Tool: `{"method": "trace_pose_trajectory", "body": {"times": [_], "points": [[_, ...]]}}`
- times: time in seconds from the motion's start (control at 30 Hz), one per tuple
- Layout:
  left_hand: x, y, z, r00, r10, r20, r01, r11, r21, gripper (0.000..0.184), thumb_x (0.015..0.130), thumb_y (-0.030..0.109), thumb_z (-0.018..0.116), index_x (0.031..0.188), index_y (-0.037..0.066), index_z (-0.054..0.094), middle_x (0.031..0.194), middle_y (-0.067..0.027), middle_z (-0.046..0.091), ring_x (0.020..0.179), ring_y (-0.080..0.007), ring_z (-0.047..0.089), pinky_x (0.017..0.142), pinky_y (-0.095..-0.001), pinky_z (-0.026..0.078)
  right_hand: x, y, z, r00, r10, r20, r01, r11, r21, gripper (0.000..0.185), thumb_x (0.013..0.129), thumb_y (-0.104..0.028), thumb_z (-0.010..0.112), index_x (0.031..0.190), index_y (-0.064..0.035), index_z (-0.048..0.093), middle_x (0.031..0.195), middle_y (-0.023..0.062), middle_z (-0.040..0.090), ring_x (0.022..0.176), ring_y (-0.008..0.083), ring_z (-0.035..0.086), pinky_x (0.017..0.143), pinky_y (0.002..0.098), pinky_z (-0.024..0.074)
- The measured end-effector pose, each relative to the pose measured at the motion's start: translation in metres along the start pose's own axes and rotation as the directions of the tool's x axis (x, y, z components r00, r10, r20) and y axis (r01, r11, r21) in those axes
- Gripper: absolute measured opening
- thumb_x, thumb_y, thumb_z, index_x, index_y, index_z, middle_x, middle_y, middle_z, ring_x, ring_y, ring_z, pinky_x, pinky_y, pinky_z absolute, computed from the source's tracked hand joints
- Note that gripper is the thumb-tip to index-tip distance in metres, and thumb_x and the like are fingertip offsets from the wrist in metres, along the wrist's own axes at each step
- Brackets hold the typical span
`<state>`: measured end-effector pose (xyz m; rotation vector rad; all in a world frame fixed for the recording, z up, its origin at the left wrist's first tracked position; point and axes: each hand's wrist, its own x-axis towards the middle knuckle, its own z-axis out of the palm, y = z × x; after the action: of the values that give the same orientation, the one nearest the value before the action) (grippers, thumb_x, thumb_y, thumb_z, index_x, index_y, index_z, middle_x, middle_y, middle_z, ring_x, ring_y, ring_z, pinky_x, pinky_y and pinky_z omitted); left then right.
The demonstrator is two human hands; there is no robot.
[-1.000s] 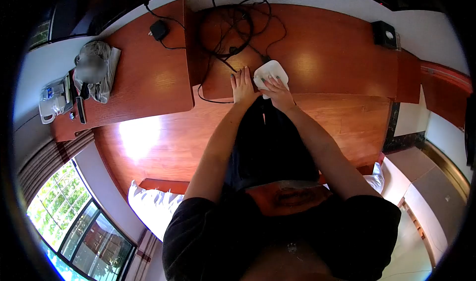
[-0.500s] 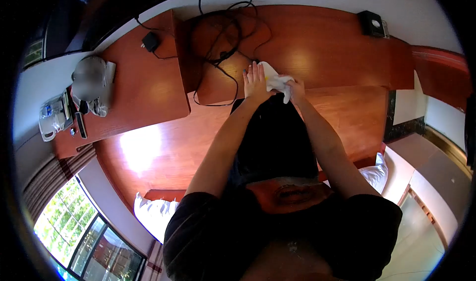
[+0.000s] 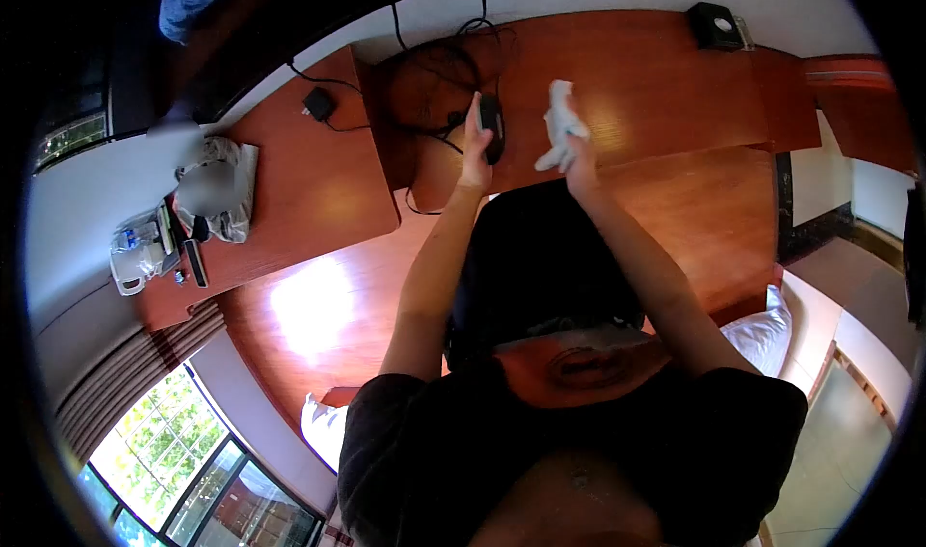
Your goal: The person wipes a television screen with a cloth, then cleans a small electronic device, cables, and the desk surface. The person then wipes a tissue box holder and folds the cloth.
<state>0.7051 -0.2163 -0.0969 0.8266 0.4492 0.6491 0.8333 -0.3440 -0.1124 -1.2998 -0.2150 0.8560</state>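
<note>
My left hand (image 3: pixel 475 151) grips a dark, rounded flat object (image 3: pixel 492 128) from its left side, and the object stands on edge over the front of the desk (image 3: pixel 617 94). To the right, my right hand (image 3: pixel 582 161) is closed on a crumpled white cloth (image 3: pixel 561 127), which sticks up and hangs out past the fingers. A gap separates the cloth from the dark object. Behind my left hand lie coiled black cables (image 3: pixel 439 74).
A black plug adapter (image 3: pixel 318 104) lies on the left desk section. Farther left are a grey bag (image 3: pixel 231 205), a phone (image 3: pixel 196 263) and a clear-and-white container (image 3: pixel 140 258). A black box (image 3: pixel 714 26) stands at the back right. Below the desk is a wooden surface (image 3: pixel 704 209).
The white squarish item's pale face no longer shows; a dark side is now seen in my left hand. My right hand has moved away from it with the cloth. The view has shifted.
</note>
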Motion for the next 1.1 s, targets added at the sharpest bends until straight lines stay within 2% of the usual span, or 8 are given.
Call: {"method": "trace_pose_trajectory", "body": {"times": [0.17, 0.23, 0.47, 0.5, 0.57, 0.77, 0.8, 1.1], "points": [[-0.014, 0.015, -0.015, 0.961, -0.185, -0.205, 0.084, 0.903, -0.421, 0.056, 0.083, 0.044, 0.049, 0.127, 0.008, 0.043, 0.117, -0.0092, 0.053, 0.109, -0.0274, 0.049, 0.097, -0.0414, 0.037, -0.019, -0.007, 0.091, 0.756, -0.357, 0.548, 0.492, 0.863, -0.116, 0.058, 0.091, -0.038, 0.041, 0.14, -0.0102, 0.03, 0.146, 0.0126, 0.022, 0.137, 0.03, 0.012, 0.11, 0.0414, 0.0096], [-0.021, 0.021, -0.003, 0.979, -0.061, -0.194, 0.023, 0.981, -0.191, 0.058, 0.087, 0.048, 0.038, 0.13, 0.009, 0.039, 0.128, -0.0082, 0.045, 0.12, -0.024, 0.042, 0.102, -0.0385, 0.032, -0.025, 0.001, 0.112, 0.738, -0.331, 0.589, 0.654, 0.565, -0.502, 0.053, 0.089, -0.033, 0.042, 0.138, -0.0146, 0.034, 0.145, 0.0139, 0.023, 0.136, 0.0351, 0.013, 0.109, 0.0469, 0.0098], [-0.036, -0.005, -0.015, 0.975, -0.161, -0.155, 0.095, 0.926, -0.366, 0.06, 0.088, 0.049, 0.036, 0.133, 0.01, 0.035, 0.132, -0.0073, 0.041, 0.12, -0.0251, 0.04, 0.102, -0.0406, 0.031, 0.02, -0.013, 0.148, 0.744, -0.291, 0.602, 0.663, 0.211, -0.718, 0.04, 0.088, -0.028, 0.042, 0.124, -0.0124, 0.048, 0.121, 0.0148, 0.053, 0.108, 0.0394, 0.05, 0.093, 0.0519, 0.0329], [-0.042, -0.001, -0.006, 0.948, -0.196, -0.251, 0.111, 0.942, -0.316, 0.061, 0.087, 0.05, 0.037, 0.133, 0.01, 0.035, 0.132, -0.009, 0.041, 0.118, -0.028, 0.042, 0.1, -0.0437, 0.034, 0.04, -0.001, 0.14, 0.728, -0.222, 0.649, 0.685, 0.276, -0.674, 0.039, 0.09, -0.027, 0.039, 0.123, -0.0102, 0.049, 0.112, 0.0144, 0.057, 0.099, 0.0372, 0.055, 0.09, 0.0492, 0.0367], [-0.044, 0.006, -0.003, 0.966, -0.12, -0.227, 0.046, 0.951, -0.307, 0.058, 0.086, 0.047, 0.043, 0.13, 0.009, 0.038, 0.125, -0.009, 0.045, 0.115, -0.0258, 0.044, 0.097, -0.0426, 0.037, 0.056, 0.004, 0.123, 0.898, 0.328, 0.292, -0.07, 0.763, -0.643, 0.04, 0.092, -0.029, 0.035, 0.122, -0.0089, 0.05, 0.115, 0.0159, 0.056, 0.104, 0.0349, 0.053, 0.089, 0.0486, 0.0366], [-0.035, 0.012, -0.004, 0.976, -0.078, -0.204, -0.017, 0.904, -0.428, 0.059, 0.084, 0.05, 0.045, 0.129, 0.012, 0.041, 0.12, -0.0087, 0.048, 0.111, -0.0263, 0.046, 0.095, -0.043, 0.038, 0.012, 0.02, 0.095, 0.881, -0.325, 0.344, 0.459, 0.765, -0.451, 0.044, 0.09, -0.021, 0.037, 0.131, -0.0055, 0.042, 0.135, 0.0185, 0.037, 0.125, 0.0295, 0.037, 0.101, 0.0358, 0.0309], [-0.033, 0.012, -0.006, 0.973, -0.093, -0.212, -0.017, 0.885, -0.466, 0.059, 0.084, 0.051, 0.044, 0.129, 0.013, 0.041, 0.122, -0.009, 0.047, 0.112, -0.027, 0.046, 0.096, -0.0435, 0.037, 0.007, 0.033, 0.088, 0.864, -0.29, 0.412, 0.466, 0.772, -0.433, 0.05, 0.093, -0.036, 0.034, 0.139, -0.0157, 0.032, 0.147, 0.0149, 0.018, 0.136, 0.0397, 0.006, 0.109, 0.0478, 0.006], [-0.016, -0.017, -0.034, 0.972, -0.061, -0.226, -0.003, 0.962, -0.273, 0.064, 0.087, 0.057, 0.034, 0.135, 0.013, 0.033, 0.133, -0.0109, 0.039, 0.121, -0.0286, 0.039, 0.102, -0.0445, 0.032, -0.022, -0.01, 0.12, 0.542, -0.351, 0.764, 0.84, 0.255, -0.479, 0.045, 0.084, -0.019, 0.047, 0.128, -0.0231, 0.048, 0.142, 0.0076, 0.032, 0.132, 0.0355, 0.022, 0.107, 0.0476, 0.0195]]}}
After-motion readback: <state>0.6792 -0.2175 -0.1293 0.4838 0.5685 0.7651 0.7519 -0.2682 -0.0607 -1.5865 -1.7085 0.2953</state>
